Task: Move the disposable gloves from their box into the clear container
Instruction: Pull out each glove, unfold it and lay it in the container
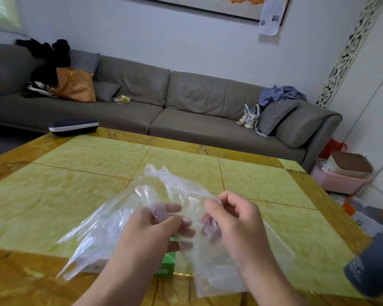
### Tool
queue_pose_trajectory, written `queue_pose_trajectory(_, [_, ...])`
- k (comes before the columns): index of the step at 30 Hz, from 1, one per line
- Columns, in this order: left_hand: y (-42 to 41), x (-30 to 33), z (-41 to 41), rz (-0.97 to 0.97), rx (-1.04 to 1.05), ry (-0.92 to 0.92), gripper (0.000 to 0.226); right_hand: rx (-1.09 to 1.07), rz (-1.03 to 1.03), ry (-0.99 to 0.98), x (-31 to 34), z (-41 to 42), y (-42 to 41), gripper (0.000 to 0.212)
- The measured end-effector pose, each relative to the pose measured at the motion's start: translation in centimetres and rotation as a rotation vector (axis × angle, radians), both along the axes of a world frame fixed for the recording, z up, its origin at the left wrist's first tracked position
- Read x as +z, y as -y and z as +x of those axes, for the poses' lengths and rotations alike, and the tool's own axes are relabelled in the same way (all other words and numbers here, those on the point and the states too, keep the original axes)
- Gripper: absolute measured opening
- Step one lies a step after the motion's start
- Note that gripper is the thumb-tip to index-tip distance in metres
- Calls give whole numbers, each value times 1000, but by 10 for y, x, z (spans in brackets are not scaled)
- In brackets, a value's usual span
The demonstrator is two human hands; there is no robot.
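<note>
Two bare hands and forearms, nothing worn

The left hand (155, 226) and right hand (232, 219) carry no rings, watch or gloves; both forearms are uncovered to the lower picture edge, with no sleeve or cuff showing. Short, plain fingernails.

Soft even daylight (edges warped)

We see a worktop (86, 173) of yellow-green stone panels with amber borders, and a dark zipped case (73, 127) with a white band lies at its far left edge. Behind it runs a long grey sofa (186, 102) carrying an orange patterned bag (75, 85), two houndstooth cushions (274, 115), a heap of blue cloth (281, 93) and some black clothing (47, 56). On the floor at the right stands a pink basket (336, 180).
</note>
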State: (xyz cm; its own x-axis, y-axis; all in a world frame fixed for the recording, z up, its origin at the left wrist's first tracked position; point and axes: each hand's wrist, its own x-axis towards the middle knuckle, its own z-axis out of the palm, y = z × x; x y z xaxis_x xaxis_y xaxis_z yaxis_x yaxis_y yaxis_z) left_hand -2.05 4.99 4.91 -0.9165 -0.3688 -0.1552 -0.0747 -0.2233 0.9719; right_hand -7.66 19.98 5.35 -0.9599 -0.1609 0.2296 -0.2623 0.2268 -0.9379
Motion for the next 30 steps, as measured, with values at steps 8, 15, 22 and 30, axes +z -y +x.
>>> queue_pose_trajectory(8, [15,-5,1,-112,-196,-61,29,-41,-62,252,0,-13,-8,15])
queue_pose_trajectory(15, [32,-5,-2,20,-205,-45,20,-97,-247,305,2,-16,-15,35])
queue_pose_trajectory(22, [28,-7,-1,37,-171,-71,19,26,-238,353,8,-18,-23,42])
queue_pose_trajectory(30, [9,-1,4,58,126,-268,16,165,-365,487,4,-26,-31,12])
